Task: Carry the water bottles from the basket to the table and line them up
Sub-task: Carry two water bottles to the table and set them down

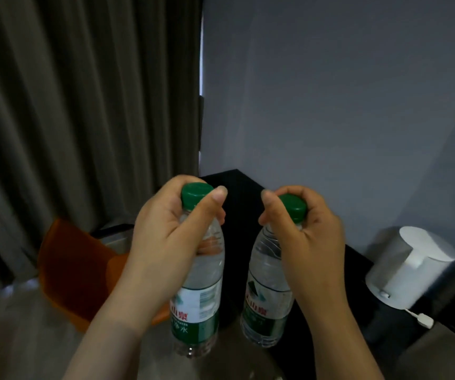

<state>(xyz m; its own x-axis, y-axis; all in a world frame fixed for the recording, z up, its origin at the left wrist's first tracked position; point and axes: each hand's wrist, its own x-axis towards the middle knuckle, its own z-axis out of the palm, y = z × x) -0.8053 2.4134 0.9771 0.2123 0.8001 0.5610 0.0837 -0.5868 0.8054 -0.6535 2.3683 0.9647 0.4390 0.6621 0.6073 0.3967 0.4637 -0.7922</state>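
Two clear water bottles with green caps and green-white labels hang upright in the air, one in each hand. My left hand grips the neck of the left bottle, thumb across the cap. My right hand holds the right bottle the same way, at the neck just under the cap. The bottles are side by side, a small gap between them, near the left edge of a black table that runs along the wall. No basket is in view.
A white electric kettle stands on the black table at the right, its white plug lying by the edge. An orange chair sits lower left, before grey curtains. The floor is pale.
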